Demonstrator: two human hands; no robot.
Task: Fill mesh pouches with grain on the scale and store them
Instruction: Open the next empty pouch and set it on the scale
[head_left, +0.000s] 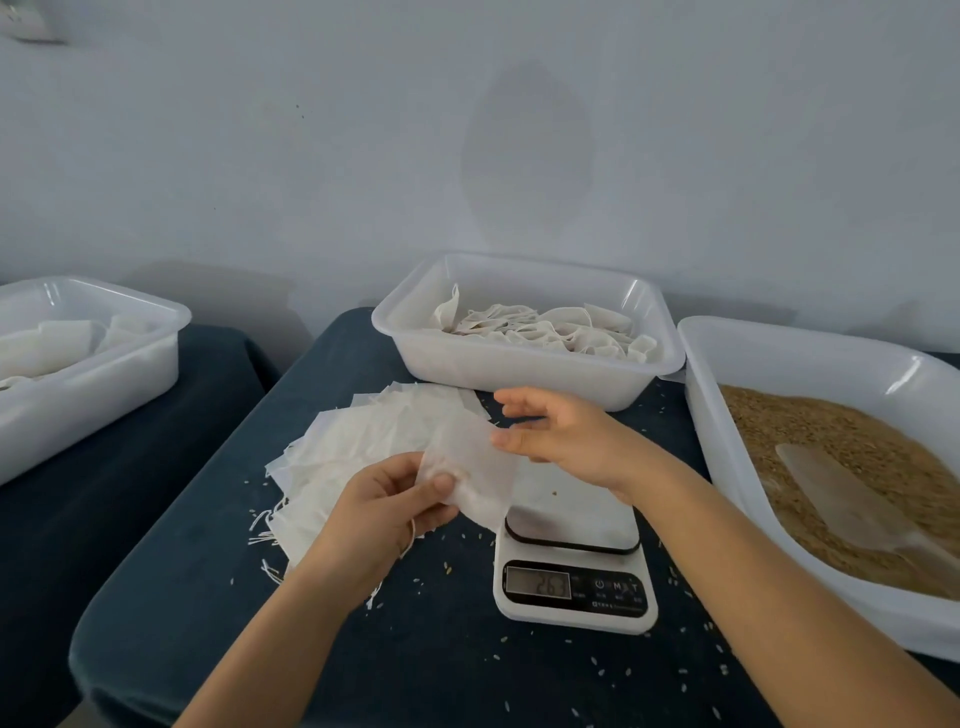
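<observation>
Both hands meet over the middle of the tabletop (426, 649), working one white mesh pouch (475, 465) between them. Left hand (387, 512) grips the pouch's lower left corner, thumb on top and fingers curled beneath, with a drawstring looping down past its wrist. Right hand (558, 436) pinches the pouch's upper right edge between thumb and fingertips, its upper fingers spread loosely above the fabric. The pouch is held in the air, just above the left side of the scale (574, 571) and partly covering the front of its platform.

Under and behind the left hand lies a fanned stack of empty pouches (363, 441), flat on the dark blue cloth, strings trailing from their near edges. The scale sits right of that stack; its display is lit, but the digits are too blurred to read with confidence, and a few grains lie on the white platform.

A white tray of filled pouches (524, 358) stands at the far edge, touching the larger tray (789, 353) on the right, which holds brown grain (852, 441) and a translucent scoop (852, 499) lying on the grain. Loose grains (457, 569) are scattered across the cloth around the scale. On a separate surface at left, another white bin (104, 374) holds more white pouches.
</observation>
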